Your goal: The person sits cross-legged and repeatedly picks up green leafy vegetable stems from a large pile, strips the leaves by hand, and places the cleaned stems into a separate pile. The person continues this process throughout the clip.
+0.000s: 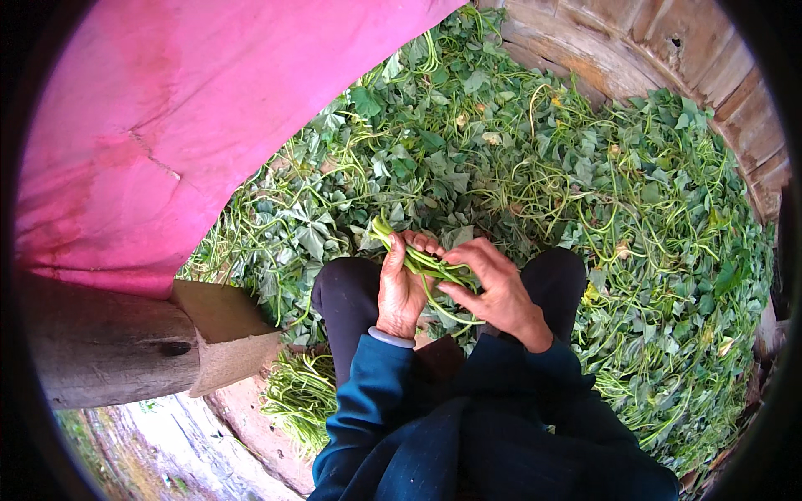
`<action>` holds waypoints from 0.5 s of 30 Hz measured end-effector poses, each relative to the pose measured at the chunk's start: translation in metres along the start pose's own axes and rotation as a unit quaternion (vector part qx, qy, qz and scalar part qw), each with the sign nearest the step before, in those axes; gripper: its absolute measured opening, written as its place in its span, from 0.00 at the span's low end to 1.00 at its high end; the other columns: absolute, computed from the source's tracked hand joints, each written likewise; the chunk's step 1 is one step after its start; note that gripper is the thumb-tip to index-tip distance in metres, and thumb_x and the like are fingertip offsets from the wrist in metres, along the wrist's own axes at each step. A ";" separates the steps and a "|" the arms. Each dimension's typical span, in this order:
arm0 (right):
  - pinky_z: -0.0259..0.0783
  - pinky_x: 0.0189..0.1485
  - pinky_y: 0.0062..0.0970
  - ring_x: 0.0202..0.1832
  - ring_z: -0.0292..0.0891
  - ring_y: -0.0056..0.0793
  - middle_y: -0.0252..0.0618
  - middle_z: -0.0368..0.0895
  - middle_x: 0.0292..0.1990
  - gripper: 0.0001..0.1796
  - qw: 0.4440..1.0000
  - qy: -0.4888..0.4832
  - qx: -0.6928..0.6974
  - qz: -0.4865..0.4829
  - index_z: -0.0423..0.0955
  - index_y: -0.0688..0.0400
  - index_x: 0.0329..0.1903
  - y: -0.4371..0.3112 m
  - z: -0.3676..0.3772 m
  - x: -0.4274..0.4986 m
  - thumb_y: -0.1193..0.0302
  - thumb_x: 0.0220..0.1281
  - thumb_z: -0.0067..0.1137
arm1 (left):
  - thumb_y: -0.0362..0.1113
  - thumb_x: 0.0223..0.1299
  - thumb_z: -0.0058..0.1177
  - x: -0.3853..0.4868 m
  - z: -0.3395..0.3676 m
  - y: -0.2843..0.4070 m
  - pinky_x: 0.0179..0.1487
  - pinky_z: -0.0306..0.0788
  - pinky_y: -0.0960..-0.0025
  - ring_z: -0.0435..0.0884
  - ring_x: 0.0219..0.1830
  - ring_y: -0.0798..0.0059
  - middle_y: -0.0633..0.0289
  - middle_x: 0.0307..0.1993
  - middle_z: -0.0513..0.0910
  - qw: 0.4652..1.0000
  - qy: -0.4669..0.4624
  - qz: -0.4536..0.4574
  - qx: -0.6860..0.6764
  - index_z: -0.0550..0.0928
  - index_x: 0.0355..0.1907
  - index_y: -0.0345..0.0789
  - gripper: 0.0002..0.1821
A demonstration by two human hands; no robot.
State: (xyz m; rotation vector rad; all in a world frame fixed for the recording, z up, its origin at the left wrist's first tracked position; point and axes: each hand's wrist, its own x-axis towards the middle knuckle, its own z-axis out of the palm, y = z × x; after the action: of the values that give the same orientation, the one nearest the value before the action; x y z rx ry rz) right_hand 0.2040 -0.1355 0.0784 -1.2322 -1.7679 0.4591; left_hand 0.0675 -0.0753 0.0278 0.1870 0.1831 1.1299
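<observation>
A small bunch of green leaf stalks (432, 266) lies across my left hand (402, 285), whose thumb and fingers close round it near the cut ends. My right hand (495, 285) is at the other end of the bunch, thumb and forefinger parted about the stalks; whether it grips any is unclear. Thin stalks curve down between the hands. Below and around both hands spreads a thick layer of cut vines with green leaves (438, 169). A pile of stripped green stalks (301, 391) rests on the ground beside my left leg.
A pink cloth (144, 125) hangs at the upper left, above a wooden post or log (113, 338) and a squared block (238, 351). Wooden boards (595, 56) form a wall along the top and right. My knees stand on either side of the hands.
</observation>
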 end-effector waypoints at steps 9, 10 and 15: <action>0.71 0.36 0.34 0.34 0.74 0.40 0.40 0.75 0.32 0.17 0.993 0.078 -0.085 0.006 0.70 0.60 0.39 0.004 0.013 -0.012 0.74 0.46 0.65 | 0.50 0.61 0.48 -0.006 0.005 0.000 0.52 0.65 0.61 0.67 0.39 0.68 0.65 0.30 0.68 0.997 -0.053 0.007 -0.052 0.69 0.32 0.38 0.17; 0.72 0.34 0.33 0.33 0.75 0.39 0.40 0.75 0.32 0.17 0.995 0.082 -0.039 0.031 0.70 0.60 0.39 0.004 0.015 -0.013 0.74 0.46 0.66 | 0.50 0.61 0.48 -0.007 0.006 0.000 0.53 0.63 0.60 0.66 0.38 0.69 0.67 0.29 0.67 0.998 -0.039 0.011 -0.049 0.67 0.32 0.39 0.16; 0.72 0.33 0.26 0.31 0.76 0.31 0.42 0.75 0.32 0.13 0.994 0.105 -0.004 0.032 0.73 0.64 0.35 0.001 0.024 -0.012 0.79 0.45 0.66 | 0.50 0.61 0.49 -0.009 0.008 0.000 0.55 0.65 0.61 0.68 0.40 0.68 0.65 0.29 0.69 0.998 -0.045 0.031 -0.022 0.69 0.31 0.38 0.16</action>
State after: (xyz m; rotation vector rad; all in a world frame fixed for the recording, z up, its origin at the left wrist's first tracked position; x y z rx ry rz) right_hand 0.1857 -0.1415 0.0599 -1.2958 -1.5574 0.3450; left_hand 0.0656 -0.0843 0.0361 0.2054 0.0741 1.1832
